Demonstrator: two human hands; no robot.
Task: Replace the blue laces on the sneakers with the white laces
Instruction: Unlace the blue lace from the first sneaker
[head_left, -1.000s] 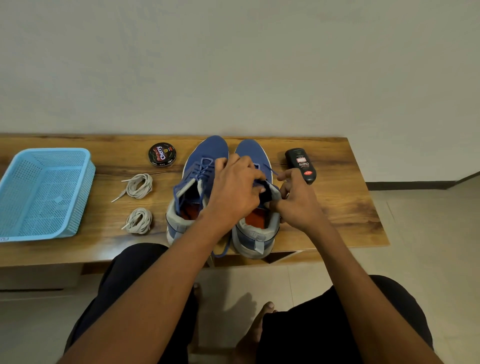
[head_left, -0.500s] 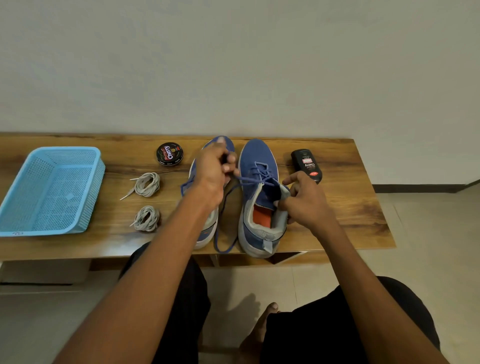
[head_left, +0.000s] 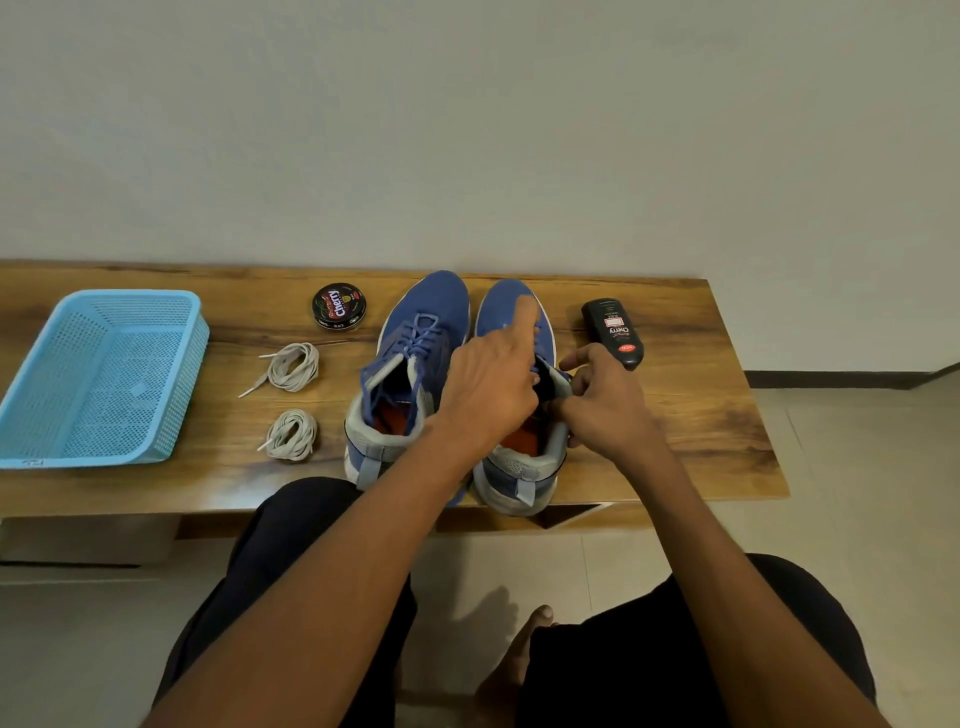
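Observation:
Two blue sneakers stand side by side on the wooden table (head_left: 675, 415). The left sneaker (head_left: 415, 332) shows its blue lacing. My left hand (head_left: 493, 384) lies over the right sneaker (head_left: 519, 467), index finger straight toward the toe, other fingers curled into the blue lace (head_left: 535, 370). My right hand (head_left: 605, 410) pinches that sneaker's dark tongue at its right side. A loose lace end hangs by the table edge under my left forearm. Two coiled white laces (head_left: 293, 366) (head_left: 291, 434) lie left of the sneakers.
A light blue plastic basket (head_left: 182, 364) sits at the table's left end. A round black polish tin (head_left: 338, 305) is behind the white laces. A black polish bottle (head_left: 613, 330) lies right of the sneakers. My knees and one foot are below the table edge.
My left hand, which had drawn a blue lace strand out to the left above the left sneaker, has come back onto the right sneaker's lacing. My right hand stays on the tongue.

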